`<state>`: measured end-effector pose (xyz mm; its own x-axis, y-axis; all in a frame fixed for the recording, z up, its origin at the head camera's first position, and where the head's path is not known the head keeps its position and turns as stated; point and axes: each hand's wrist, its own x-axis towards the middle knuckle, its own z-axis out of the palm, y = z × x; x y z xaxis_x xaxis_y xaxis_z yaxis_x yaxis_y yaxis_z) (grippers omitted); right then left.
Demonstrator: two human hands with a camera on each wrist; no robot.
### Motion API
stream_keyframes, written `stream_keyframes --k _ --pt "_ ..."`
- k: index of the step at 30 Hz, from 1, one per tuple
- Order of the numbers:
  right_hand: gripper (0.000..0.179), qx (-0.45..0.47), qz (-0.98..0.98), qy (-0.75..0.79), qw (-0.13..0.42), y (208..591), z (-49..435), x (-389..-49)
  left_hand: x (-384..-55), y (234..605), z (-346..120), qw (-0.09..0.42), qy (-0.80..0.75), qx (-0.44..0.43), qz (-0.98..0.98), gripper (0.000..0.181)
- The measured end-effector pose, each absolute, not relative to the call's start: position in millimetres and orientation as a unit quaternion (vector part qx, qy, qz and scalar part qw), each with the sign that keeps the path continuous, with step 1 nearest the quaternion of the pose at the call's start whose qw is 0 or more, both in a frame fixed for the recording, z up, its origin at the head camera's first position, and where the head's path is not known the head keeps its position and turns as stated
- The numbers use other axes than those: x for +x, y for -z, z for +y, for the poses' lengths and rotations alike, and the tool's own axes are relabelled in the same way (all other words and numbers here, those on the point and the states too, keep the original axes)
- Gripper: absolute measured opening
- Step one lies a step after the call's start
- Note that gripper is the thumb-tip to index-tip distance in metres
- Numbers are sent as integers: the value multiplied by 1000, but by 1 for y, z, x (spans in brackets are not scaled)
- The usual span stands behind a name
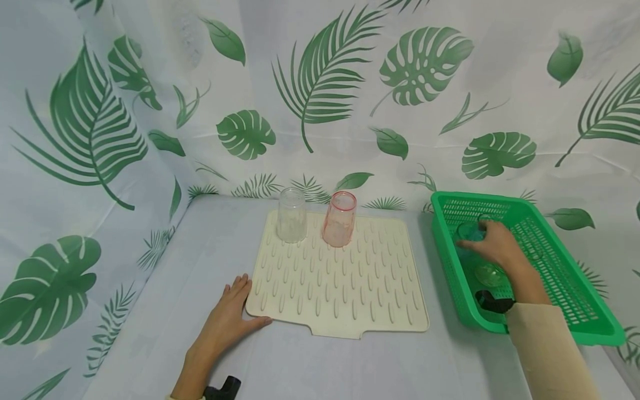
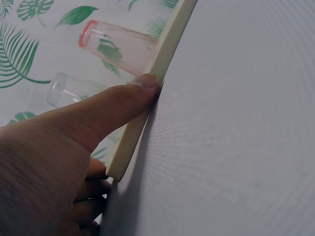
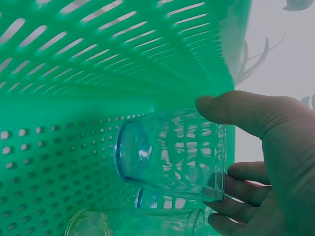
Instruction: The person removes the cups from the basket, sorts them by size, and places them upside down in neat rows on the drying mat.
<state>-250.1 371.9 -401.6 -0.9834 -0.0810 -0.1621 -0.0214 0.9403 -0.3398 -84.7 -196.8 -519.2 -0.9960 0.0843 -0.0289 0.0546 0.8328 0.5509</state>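
Inside the green basket (image 1: 575, 311), my right hand (image 1: 495, 244) holds a clear blue-tinted glass (image 3: 172, 152), thumb on one side and fingers on the other. A second blue-edged glass (image 3: 147, 197) lies partly hidden behind it. Beside these is a yellow-green tinted glass (image 1: 490, 274). My left hand (image 1: 225, 311) rests at the near left corner of a cream ribbed drying mat (image 1: 340, 278), its thumb touching the mat's edge in the left wrist view. On the mat's far part stand a clear glass (image 1: 292, 216) and a pink glass (image 1: 340, 220).
The basket, with slotted sides, stands to the right of the mat. A white cloth covers the table (image 1: 200, 239). Behind it hangs a white curtain (image 1: 345, 139) printed with green leaves. A black strap mount (image 1: 492, 301) sits on the right wrist.
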Motion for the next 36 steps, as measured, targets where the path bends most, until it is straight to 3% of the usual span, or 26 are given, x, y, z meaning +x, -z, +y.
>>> stream_keyframes --k 36 --pt "88 -35 978 202 -37 356 353 -233 -84 519 -197 29 -289 33 956 109"
